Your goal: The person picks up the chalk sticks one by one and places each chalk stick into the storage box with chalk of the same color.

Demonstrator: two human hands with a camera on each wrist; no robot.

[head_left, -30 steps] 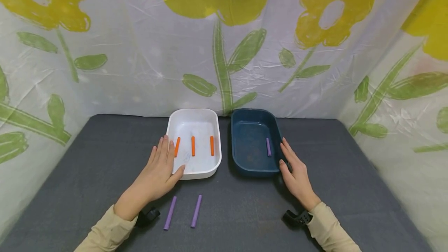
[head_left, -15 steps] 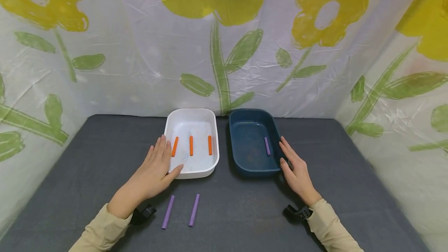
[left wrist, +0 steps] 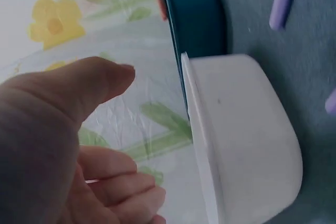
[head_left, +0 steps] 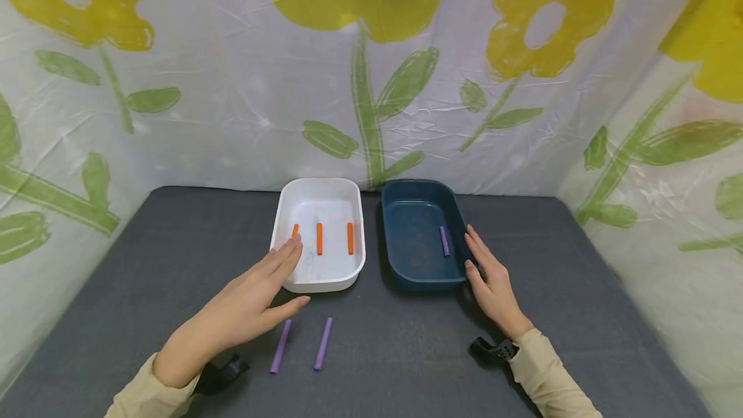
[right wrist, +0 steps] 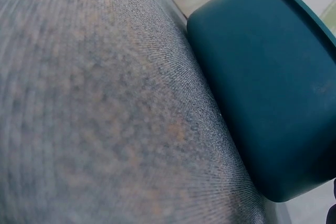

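In the head view a white tray point(head_left: 335, 275) holds three orange sticks, the left one partly hidden by fingers. My left hand point(head_left: 240, 305) hovers over the tray's near left corner, fingers extended and thumb apart, with nothing in it. In the left wrist view that hand is beside the white tray's outer wall point(left wrist: 247, 135). Right of it stands a dark blue tray point(head_left: 409, 247) with one purple stick point(head_left: 444, 241) inside. My right hand point(head_left: 492, 289) rests along the blue tray's right side, fingers fairly straight. In the right wrist view the blue tray's wall point(right wrist: 268, 82) shows; the hand is mostly out of frame.
Two purple sticks, a left one point(head_left: 280, 348) and a right one point(head_left: 323, 344), lie on the dark grey cloth point(head_left: 395, 366) in front of the white tray. A flower-printed curtain point(head_left: 232, 82) rises behind and beside the table. Black wrist bands show on both wrists.
My left hand has come off the white tray's left side and moved toward the near left corner, its fingers now over the tray. The right hand has stayed at the blue tray.
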